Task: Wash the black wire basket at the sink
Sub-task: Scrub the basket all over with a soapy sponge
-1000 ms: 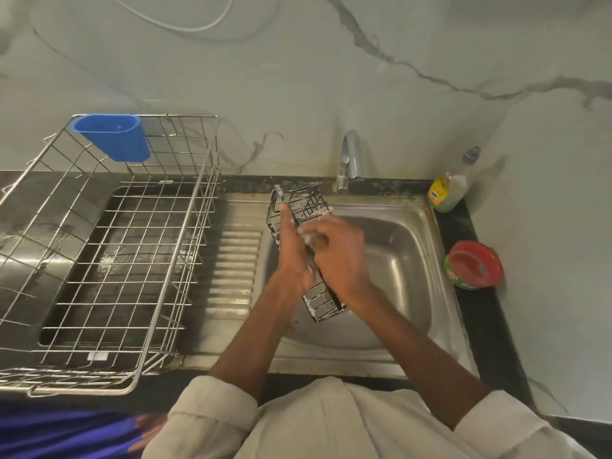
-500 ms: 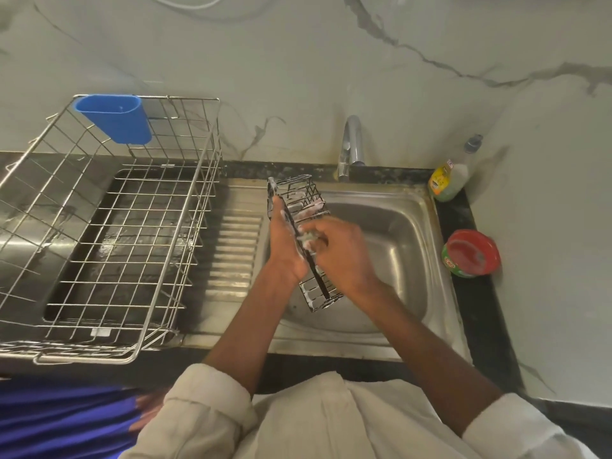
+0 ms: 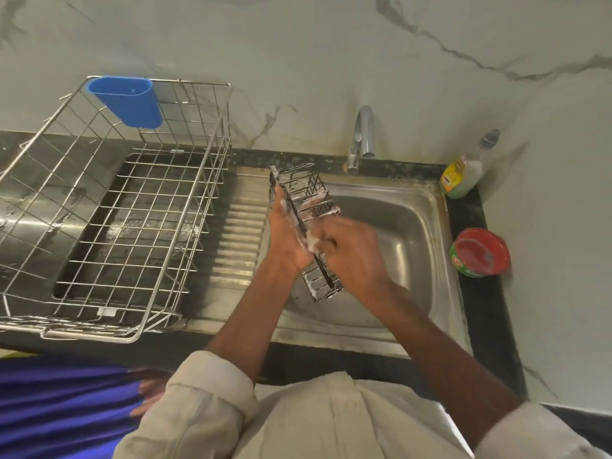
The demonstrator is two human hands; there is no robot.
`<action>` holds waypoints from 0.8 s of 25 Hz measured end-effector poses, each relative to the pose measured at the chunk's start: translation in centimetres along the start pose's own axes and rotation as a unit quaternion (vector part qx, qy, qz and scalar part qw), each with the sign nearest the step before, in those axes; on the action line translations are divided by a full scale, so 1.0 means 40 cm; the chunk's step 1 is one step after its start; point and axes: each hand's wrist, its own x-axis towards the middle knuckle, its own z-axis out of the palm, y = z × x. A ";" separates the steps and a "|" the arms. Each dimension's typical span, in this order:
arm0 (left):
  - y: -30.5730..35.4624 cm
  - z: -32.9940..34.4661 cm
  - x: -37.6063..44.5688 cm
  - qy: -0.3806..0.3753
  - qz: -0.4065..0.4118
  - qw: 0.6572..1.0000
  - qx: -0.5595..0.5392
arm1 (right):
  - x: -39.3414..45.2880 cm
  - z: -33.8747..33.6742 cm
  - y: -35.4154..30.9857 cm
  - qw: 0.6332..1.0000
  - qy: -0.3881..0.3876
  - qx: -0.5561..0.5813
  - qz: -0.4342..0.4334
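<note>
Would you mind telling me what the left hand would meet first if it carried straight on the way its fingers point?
Probably the faucet: the left hand, holding the black wire basket, points up toward the back of the sink, though depth is unclear.

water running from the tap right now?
No, no stream falls from the faucet spout; the black wire basket over the sink shows only soap foam.

At centre frame, a person's left hand [image 3: 287, 234] grips a soapy black wire basket [image 3: 306, 226] over the sink [image 3: 410, 226], while the right hand [image 3: 351, 251] presses against its side. A dish rack [image 3: 112, 207] fills the left.
</note>
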 end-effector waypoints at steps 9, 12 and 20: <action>0.029 0.071 0.037 0.109 -0.026 0.993 -0.027 | -0.009 -0.039 0.136 0.925 0.161 0.202 0.280; 0.014 0.089 0.015 0.114 -0.006 0.992 0.044 | 0.022 -0.009 0.124 0.866 0.232 0.303 0.322; -0.080 0.078 -0.057 0.072 0.055 0.959 0.269 | 0.038 0.039 0.109 0.770 0.318 0.418 0.361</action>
